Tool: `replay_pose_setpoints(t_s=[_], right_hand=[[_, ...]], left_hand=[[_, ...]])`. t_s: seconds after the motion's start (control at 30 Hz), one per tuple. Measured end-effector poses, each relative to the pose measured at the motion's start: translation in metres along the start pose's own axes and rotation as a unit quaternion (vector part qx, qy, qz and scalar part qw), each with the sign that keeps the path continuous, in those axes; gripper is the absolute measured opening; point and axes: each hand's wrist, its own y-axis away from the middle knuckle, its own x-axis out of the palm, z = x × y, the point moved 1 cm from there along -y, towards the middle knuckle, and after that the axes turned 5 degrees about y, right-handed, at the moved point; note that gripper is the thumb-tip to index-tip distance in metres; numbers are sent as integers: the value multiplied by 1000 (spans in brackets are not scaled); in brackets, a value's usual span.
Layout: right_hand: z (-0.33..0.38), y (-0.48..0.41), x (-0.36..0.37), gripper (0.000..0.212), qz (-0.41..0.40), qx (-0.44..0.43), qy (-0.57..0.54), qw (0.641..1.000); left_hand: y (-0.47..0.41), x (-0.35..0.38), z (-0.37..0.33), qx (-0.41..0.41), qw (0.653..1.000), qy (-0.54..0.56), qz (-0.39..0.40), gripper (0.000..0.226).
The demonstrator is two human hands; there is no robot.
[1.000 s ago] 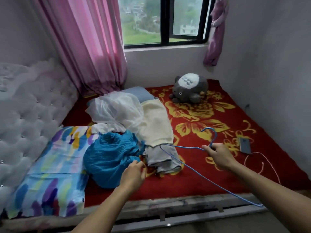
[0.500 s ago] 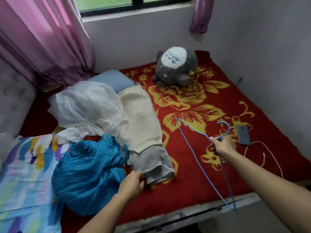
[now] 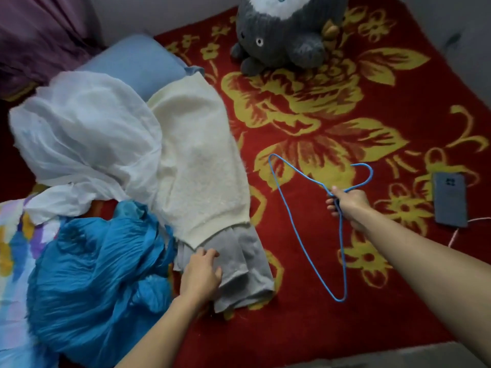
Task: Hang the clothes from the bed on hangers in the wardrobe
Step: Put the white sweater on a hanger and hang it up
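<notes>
A pile of clothes lies on the bed's left half: a sheer white garment (image 3: 87, 134), a cream knit top (image 3: 196, 166), a grey garment (image 3: 244, 269) under its hem and a crumpled blue garment (image 3: 98, 274). My left hand (image 3: 200, 274) rests on the grey garment's left edge, fingers curled onto the cloth. My right hand (image 3: 348, 205) is closed around the neck of a thin blue wire hanger (image 3: 292, 224), held just above the red blanket to the right of the pile.
The red blanket with yellow flowers (image 3: 318, 107) covers the bed. A grey plush toy (image 3: 281, 30) sits at the far side, a phone (image 3: 450, 199) with a white cable lies at the right, a light blue pillow (image 3: 132, 62) and a multicoloured pillow (image 3: 13, 261) at the left.
My head has moved closer and tilted down, so the window has left the view. My left hand slid from the blue garment onto the grey one. The hanger swung round in my right hand.
</notes>
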Motion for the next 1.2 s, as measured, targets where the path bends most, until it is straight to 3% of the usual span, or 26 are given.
replay_pose_setpoints(t_s=[0.1,0.23,0.3,0.4,0.53,0.67,0.73,0.77,0.83,0.9,1.0,1.2], right_hand=[[-37,-49,7,34,-29,27,20,999],[-82,-78,-2,44,-107,-3,247,963],[-88,-67,-7,44,-136,-48,323,936],[-91,-36,3,43,-173,-154,383,894],[-80,4,71,41,-65,-339,429,835],[-53,40,168,79,48,-410,492,766],[-46,54,206,93,65,-410,504,758],[-43,60,219,91,63,-412,500,759],[-41,73,235,69,47,-423,475,770],[-41,90,235,50,50,-419,403,812],[-45,120,213,46,46,-387,278,878],[-24,204,157,41,-12,-329,176,927]], left_hand=[[-53,17,19,8,995,-58,-78,52],[-116,27,55,-34,991,-91,-88,75],[-135,31,69,-29,991,-101,-88,70],[-149,30,78,12,986,-31,-163,42],[-144,18,73,22,979,48,-198,15],[-114,-12,68,95,974,101,-179,22],[-90,-33,63,131,968,142,-161,17],[-77,-42,62,147,964,161,-149,15],[-50,-56,64,166,960,192,-116,15],[-26,-64,74,164,964,197,-72,19],[4,-68,103,149,970,194,-9,26],[58,-96,117,144,954,261,27,50]])
